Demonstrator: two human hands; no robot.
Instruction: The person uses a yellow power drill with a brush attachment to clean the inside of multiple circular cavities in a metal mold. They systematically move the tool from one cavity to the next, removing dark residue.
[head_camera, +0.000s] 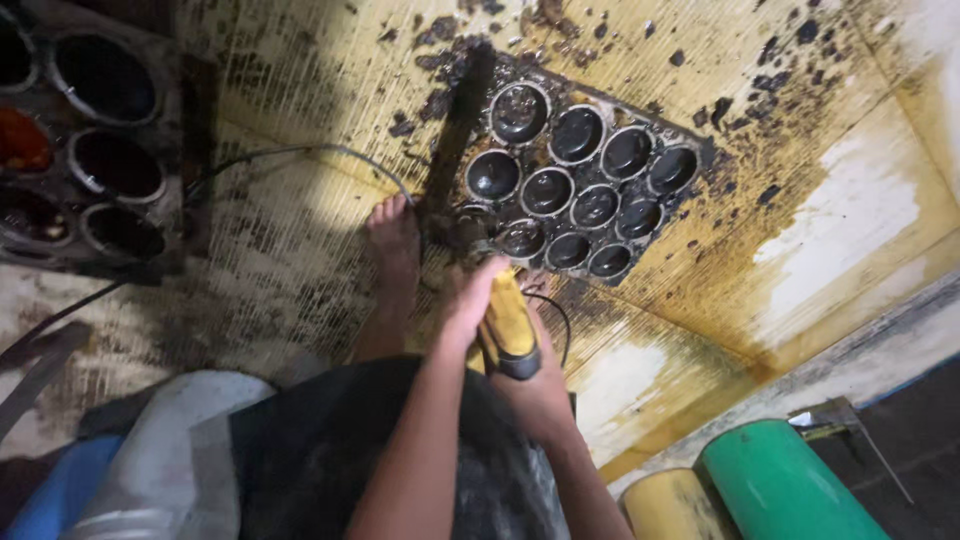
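Yellow power tool (507, 325) sits clamped between both hands just below the middle of the view, its tip aimed at twelve o'clock toward a blackened muffin tray (580, 180). The left hand (468, 305) has its fingers wrapped tight round the tool's upper body; the right hand (540, 390) closes round the dark rear end beneath. A bare foot (393, 245) at nine o'clock of the tool presses beside the tray's near corner. A thin black cable (300, 152) curves off toward ten o'clock. The floor (830, 200) is yellow-stained and crusted with black crumbs. Another greasy tray (90, 140) lies at ten o'clock; a green cylinder (780, 485) and a yellow cylinder (670, 505) lie at five o'clock.
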